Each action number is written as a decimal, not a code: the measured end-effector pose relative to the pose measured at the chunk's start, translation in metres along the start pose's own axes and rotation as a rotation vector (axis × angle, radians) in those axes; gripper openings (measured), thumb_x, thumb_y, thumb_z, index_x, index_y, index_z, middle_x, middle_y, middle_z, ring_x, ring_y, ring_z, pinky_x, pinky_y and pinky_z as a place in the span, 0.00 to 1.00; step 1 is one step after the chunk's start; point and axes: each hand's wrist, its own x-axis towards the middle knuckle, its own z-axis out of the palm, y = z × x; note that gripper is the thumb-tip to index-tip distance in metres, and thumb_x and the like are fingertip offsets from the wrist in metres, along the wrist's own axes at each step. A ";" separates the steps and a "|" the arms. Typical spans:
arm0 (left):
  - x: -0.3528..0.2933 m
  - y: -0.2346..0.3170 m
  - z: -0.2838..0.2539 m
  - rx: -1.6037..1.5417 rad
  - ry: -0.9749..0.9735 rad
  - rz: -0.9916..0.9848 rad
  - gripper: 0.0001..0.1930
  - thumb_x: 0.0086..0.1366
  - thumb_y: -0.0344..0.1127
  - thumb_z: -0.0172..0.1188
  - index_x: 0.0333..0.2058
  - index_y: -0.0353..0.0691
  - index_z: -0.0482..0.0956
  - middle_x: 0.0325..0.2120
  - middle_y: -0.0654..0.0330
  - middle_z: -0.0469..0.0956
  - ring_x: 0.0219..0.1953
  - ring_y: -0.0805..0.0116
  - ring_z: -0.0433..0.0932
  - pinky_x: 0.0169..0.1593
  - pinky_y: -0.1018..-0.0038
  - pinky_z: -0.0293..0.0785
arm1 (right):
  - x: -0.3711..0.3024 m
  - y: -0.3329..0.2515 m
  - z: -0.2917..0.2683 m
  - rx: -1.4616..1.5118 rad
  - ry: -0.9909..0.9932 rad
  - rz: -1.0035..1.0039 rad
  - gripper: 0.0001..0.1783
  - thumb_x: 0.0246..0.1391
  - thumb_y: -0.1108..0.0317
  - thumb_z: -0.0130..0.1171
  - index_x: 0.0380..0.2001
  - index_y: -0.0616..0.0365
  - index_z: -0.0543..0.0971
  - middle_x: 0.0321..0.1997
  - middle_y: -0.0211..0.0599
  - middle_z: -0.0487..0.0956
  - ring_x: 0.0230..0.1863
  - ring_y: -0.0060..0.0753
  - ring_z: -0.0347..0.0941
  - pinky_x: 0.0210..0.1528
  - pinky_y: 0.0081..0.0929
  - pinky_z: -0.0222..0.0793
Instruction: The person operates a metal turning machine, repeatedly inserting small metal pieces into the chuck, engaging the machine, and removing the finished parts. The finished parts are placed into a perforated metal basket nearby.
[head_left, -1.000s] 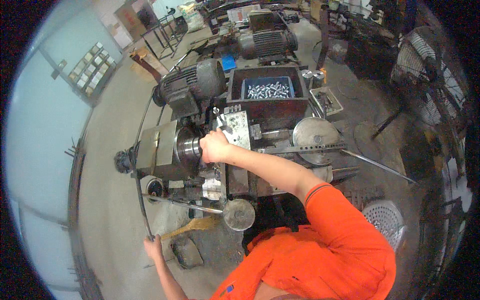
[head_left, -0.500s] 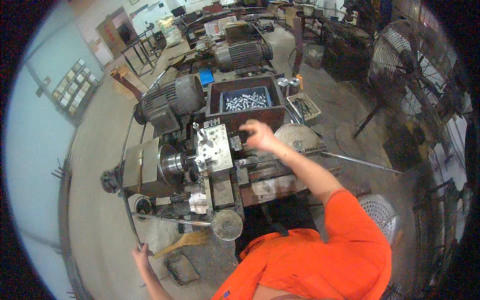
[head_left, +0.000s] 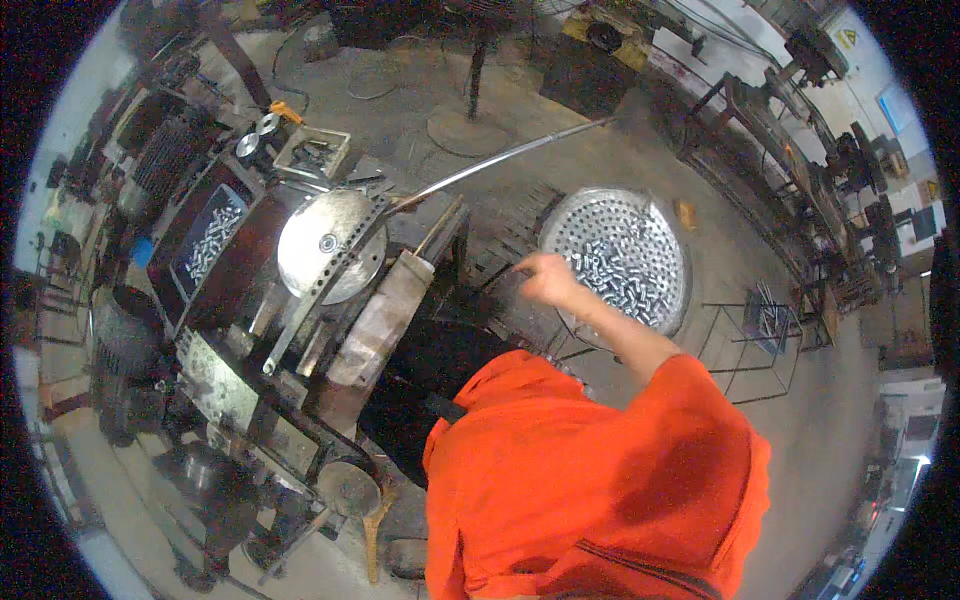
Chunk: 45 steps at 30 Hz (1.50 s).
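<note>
My right hand [head_left: 548,280] is at the near left rim of a round, perforated metal basin [head_left: 655,225]. Its fingers are loosely bent, with the index finger apart from the others, and nothing shows in them. Heaped in the lower part of the basin are many short, shiny metal cylinders [head_left: 625,285]. My left hand is out of view. On the left stands a lathe-like machine with a pale metal block [head_left: 215,380] and a large round metal disc [head_left: 322,245].
A dark box with a blue tray of metal pieces [head_left: 212,240] sits behind the machine. A long metal bar [head_left: 510,155] juts out beyond the disc. Right of the basin stands a wire-frame rack [head_left: 745,350]. A broom [head_left: 373,540] lies near the machine's foot.
The view has swung to the right. My right hand has gone from beside the machine's block to the basin's rim. My left hand, earlier on a long lever, has left the picture.
</note>
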 end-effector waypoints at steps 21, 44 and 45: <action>-0.020 0.023 0.024 0.391 0.148 0.184 0.18 0.60 0.41 0.57 0.42 0.32 0.73 0.31 0.51 0.76 0.35 0.61 0.74 0.46 0.66 0.69 | 0.013 0.116 -0.072 -0.391 -0.020 0.189 0.18 0.33 0.64 0.56 0.32 0.58 0.80 0.43 0.49 0.74 0.46 0.46 0.71 0.48 0.36 0.68; -0.135 0.162 0.293 0.184 -0.411 0.854 0.19 0.59 0.46 0.56 0.24 0.33 0.77 0.13 0.56 0.73 0.18 0.68 0.74 0.23 0.71 0.67 | -0.052 -0.356 0.007 0.280 -0.466 -1.569 0.16 0.28 0.66 0.57 0.28 0.57 0.78 0.42 0.50 0.71 0.39 0.52 0.70 0.41 0.40 0.69; -0.132 0.160 0.292 0.151 -0.419 0.828 0.19 0.60 0.46 0.56 0.24 0.33 0.77 0.13 0.57 0.73 0.17 0.71 0.74 0.22 0.72 0.67 | -0.051 -0.360 0.008 0.263 -0.451 -1.584 0.16 0.28 0.66 0.57 0.27 0.57 0.78 0.41 0.50 0.72 0.39 0.51 0.70 0.41 0.39 0.69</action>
